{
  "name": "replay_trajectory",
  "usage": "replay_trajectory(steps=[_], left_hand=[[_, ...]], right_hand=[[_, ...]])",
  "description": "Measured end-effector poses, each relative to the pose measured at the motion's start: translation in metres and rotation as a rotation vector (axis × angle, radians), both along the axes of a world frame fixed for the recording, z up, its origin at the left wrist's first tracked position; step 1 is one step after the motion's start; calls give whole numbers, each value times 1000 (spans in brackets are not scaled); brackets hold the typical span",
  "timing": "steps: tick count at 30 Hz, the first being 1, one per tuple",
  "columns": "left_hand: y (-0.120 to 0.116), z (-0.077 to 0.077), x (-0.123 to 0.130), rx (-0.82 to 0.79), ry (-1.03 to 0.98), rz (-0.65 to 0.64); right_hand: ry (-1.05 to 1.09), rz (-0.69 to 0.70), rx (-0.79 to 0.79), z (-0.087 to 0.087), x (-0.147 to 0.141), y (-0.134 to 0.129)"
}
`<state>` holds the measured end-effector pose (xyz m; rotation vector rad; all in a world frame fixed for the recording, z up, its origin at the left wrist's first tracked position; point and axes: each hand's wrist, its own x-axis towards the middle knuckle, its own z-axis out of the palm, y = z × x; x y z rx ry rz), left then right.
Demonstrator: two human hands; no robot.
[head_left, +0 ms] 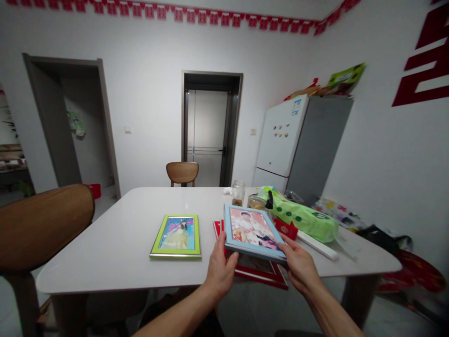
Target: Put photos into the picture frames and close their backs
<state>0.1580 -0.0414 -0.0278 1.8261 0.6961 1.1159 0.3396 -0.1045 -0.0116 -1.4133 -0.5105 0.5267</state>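
A light blue picture frame with a photo in it is held up over the near edge of the table, tilted toward me. My left hand grips its lower left corner, and my right hand has its lower right side. Below it lies a red frame, mostly covered by the blue one and jutting past the table edge. To the left, a lime green picture frame with a photo lies flat on the table, apart from both hands.
On the white table stand a glass jar and a second jar. A green plastic package, a red packet and a white bar lie at right. Wooden chairs stand at the left and far side.
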Motion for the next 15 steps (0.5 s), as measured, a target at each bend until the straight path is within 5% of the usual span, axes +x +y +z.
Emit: replay_trajectory(steps=[7, 15], left_hand=[[-6, -19, -14, -10, 124, 53], [-14, -39, -10, -34, 207, 39]], right_hand=[[-462, -117, -355, -20, -9, -19], [-655, -146, -399, -46, 3, -17]])
